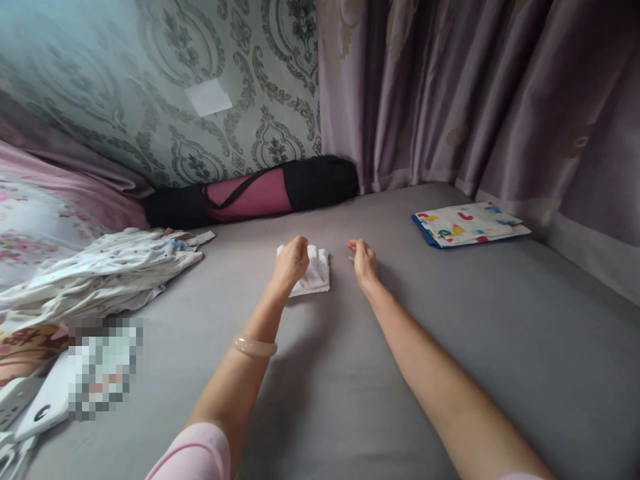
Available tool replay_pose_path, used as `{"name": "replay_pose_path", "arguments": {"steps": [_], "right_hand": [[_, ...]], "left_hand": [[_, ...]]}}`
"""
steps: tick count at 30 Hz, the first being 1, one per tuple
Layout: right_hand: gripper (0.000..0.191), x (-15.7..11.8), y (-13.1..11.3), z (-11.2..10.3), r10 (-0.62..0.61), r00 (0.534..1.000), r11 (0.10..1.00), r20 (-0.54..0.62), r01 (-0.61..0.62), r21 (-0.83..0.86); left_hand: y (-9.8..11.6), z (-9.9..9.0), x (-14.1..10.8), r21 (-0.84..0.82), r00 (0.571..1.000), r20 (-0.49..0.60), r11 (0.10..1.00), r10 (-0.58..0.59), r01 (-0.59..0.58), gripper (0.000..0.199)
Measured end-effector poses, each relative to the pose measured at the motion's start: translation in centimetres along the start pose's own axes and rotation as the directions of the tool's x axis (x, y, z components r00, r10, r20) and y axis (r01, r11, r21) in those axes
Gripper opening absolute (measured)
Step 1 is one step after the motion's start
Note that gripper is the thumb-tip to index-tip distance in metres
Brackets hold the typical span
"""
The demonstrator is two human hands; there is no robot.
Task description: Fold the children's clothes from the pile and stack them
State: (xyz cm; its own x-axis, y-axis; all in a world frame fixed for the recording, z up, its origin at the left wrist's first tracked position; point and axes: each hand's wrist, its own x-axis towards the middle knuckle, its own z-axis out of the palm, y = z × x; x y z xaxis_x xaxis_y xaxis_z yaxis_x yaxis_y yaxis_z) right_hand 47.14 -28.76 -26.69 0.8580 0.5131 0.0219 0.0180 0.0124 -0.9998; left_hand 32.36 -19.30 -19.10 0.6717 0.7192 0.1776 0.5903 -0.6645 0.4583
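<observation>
A small white folded cloth (316, 273) lies on the grey bed sheet, its near edge fairly straight and its upper part rumpled. Over its left side is my left hand (291, 261), fingers curled in and closed at the cloth; the fingertips themselves are hidden behind the hand. My right hand (365, 261) is held to the right of the cloth, apart from it, with the fingers extended toward the left and nothing in them. A pale bangle (255, 346) circles my left forearm.
A heap of light patterned clothes (115, 267) lies at left, with a white fan-like object (55, 387), partly pixelated, nearer me. Along the wall rests a black and maroon long bag (250, 193). A folded letter-print cloth (470, 223) lies at right, before purple curtains (425, 87).
</observation>
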Motion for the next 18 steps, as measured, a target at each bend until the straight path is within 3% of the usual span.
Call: {"name": "replay_pose_path", "arguments": {"steps": [4, 10, 13, 18], "right_hand": [[0.050, -0.1, 0.0, 0.1, 0.007, 1.000, 1.000, 0.012, -0.007, -0.011], [0.058, -0.4, -0.1, 0.1, 0.024, 0.999, 0.999, 0.049, -0.022, -0.042], [0.063, -0.3, 0.0, 0.1, 0.014, 0.998, 0.997, 0.069, -0.009, -0.072], [0.064, -0.2, 0.4, 0.1, 0.007, 0.997, 0.996, 0.072, -0.001, -0.087]], "left_hand": [[-0.2, 1.9, -1.0, 0.214, 0.982, -0.003, 0.959, 0.189, -0.184, 0.048], [1.0, 6.2, -2.3, 0.228, 0.944, 0.264, 0.938, 0.197, -0.260, 0.068], [1.1, 6.4, -2.4, 0.217, 0.937, 0.287, 0.940, 0.197, -0.264, 0.070], [0.7, 4.8, -3.1, 0.060, 0.899, 0.326, 0.943, 0.292, -0.328, 0.067]]}}
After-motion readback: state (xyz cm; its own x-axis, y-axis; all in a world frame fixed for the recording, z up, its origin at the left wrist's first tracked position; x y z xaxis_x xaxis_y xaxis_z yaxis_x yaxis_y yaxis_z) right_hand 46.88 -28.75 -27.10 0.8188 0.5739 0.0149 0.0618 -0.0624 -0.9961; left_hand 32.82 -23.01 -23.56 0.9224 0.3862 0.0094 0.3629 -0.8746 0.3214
